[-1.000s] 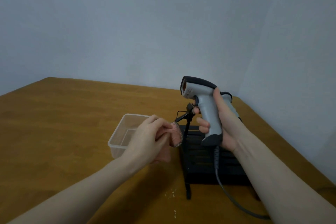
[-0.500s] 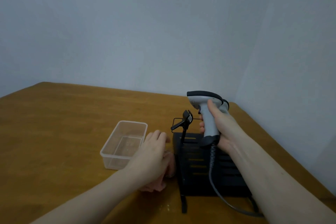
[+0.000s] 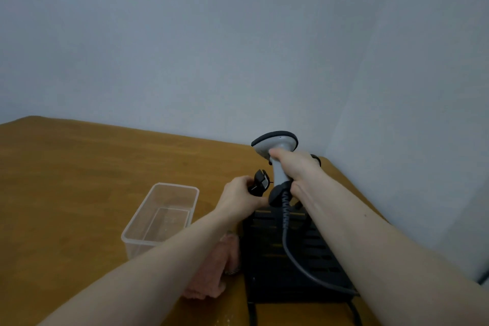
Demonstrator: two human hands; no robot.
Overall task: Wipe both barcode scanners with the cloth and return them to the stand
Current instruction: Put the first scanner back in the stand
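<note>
Head view, wooden table (image 3: 79, 180) set against a pale wall.

A grey barcode scanner (image 3: 276, 152) with a dark top is held upright above the table's far right corner. Its handle is wrapped by the right hand (image 3: 296, 169), fingers curled round it, the thumb lying up toward the head. A dark coiled cable (image 3: 287, 233) is seen dropping from the butt of the handle, running down over the black stand and off to the right under the right forearm.

The black slatted stand (image 3: 285, 267) is placed on the table near the right edge, directly below the scanner. A thin black holder clip (image 3: 260, 181) is raised on an arm at the stand's far left corner. The clip is gripped by the left hand (image 3: 239, 197), fingers curled around it; the scanner's butt is just beside this hand, contact not determinable.

The pink cloth (image 3: 211, 272) is left crumpled on the table, touching the stand's left side and partly hidden under the left forearm. It is held by neither hand.

A clear plastic container (image 3: 161, 219) is noted to the left of the cloth, on the table. A second scanner is only hinted at by a dark shape behind the right hand; it cannot be made out.
</note>
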